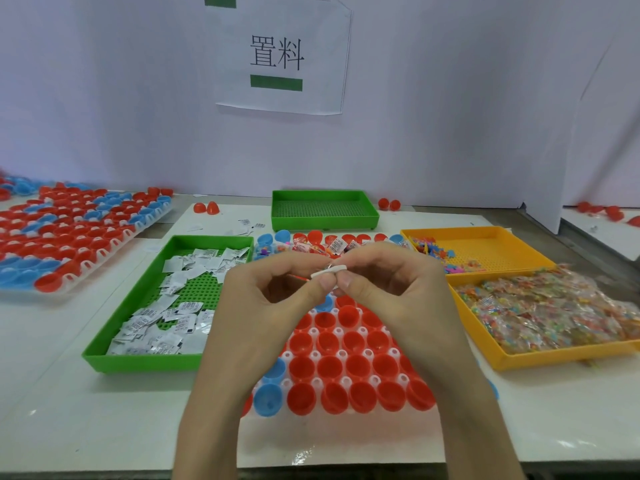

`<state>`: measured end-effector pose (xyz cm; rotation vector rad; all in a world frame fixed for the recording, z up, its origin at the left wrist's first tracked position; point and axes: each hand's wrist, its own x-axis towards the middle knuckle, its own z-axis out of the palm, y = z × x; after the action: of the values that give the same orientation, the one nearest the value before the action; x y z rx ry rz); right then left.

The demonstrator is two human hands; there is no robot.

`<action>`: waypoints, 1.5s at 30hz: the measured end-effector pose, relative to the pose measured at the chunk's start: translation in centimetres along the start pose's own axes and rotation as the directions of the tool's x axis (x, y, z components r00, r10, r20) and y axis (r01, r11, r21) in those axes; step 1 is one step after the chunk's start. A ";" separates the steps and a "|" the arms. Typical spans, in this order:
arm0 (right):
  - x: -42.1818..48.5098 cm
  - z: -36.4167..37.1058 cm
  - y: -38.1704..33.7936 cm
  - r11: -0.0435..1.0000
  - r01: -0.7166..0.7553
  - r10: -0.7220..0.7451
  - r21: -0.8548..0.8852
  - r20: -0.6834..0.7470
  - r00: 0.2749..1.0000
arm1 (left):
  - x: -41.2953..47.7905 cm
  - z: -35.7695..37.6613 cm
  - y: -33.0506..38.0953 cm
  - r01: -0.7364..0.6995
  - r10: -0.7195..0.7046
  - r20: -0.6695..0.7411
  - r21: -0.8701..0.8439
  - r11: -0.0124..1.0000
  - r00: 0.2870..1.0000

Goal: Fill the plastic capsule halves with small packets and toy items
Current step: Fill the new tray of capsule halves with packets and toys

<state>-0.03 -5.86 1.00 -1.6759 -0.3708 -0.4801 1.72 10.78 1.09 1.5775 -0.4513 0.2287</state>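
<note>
Packet pinched between both hands' fingertips: left, right.

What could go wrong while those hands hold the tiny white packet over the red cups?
The white packet is only pinched between the left hand and right hand, so it might slip and drop between the red capsule halves instead of inside one. The wrists hang over the front rows, so they might bump a blue capsule half loose.
</note>
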 end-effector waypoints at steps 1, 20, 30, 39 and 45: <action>0.0 -0.1 0.0 1.000 0.000 0.000 0.001 -0.002 1.000 | 0.0 0.0 0.0 -0.001 0.001 0.012 0.006 1.000 1.000; 8.1 -15.4 12.5 0.435 -0.474 0.415 -0.765 -0.297 0.860 | 0.1 -1.2 -0.7 -0.008 -0.002 -0.219 -0.047 0.999 0.976; 7.9 -16.1 14.4 0.557 -0.476 0.244 -0.680 -0.414 0.877 | -0.2 -1.1 -0.1 0.017 -0.032 -0.215 -0.070 0.997 0.976; 8.1 -15.4 11.7 0.693 -0.314 0.054 -0.649 -0.387 0.920 | 0.2 -0.7 -0.5 0.050 -0.073 -0.230 -0.104 0.993 0.970; 7.5 -11.4 4.2 0.867 -0.119 0.140 -0.485 0.008 0.990 | 0.1 0.1 -0.4 0.054 -0.091 -0.208 -0.174 0.983 0.974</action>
<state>7.38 -17.97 2.65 -2.1866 -0.1701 -0.4604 1.93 10.70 0.76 1.3844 -0.2363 0.2950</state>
